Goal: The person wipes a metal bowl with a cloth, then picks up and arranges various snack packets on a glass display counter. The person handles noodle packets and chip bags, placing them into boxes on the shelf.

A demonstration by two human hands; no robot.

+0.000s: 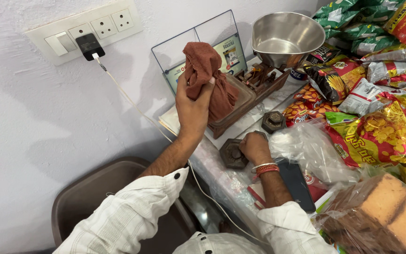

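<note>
Heads up: your left hand (192, 106) is bunching the rust-brown cloth (207, 77) over the scale's pan, while your right hand (255, 146) is closed on the dark hexagonal iron weight (232, 154). Tug carelessly and the steel bowl (285, 37) beyond could tip.

Colourful snack packets (377, 70) heaped right, framed card sign (229, 54) against wall

One view only on my end, the head camera, so nothing to cross-check against a second angle. It looks steeply down and forward over the wearer's own sleeves, close in. White wall fills nine to twelve o'clock, with the socket panel (84, 29) near eleven. The counter (222, 175) runs diagonally from six toward one o'clock. Snack packets (381, 94) crowd two to four o'clock, cropped by the frame edge.
</note>
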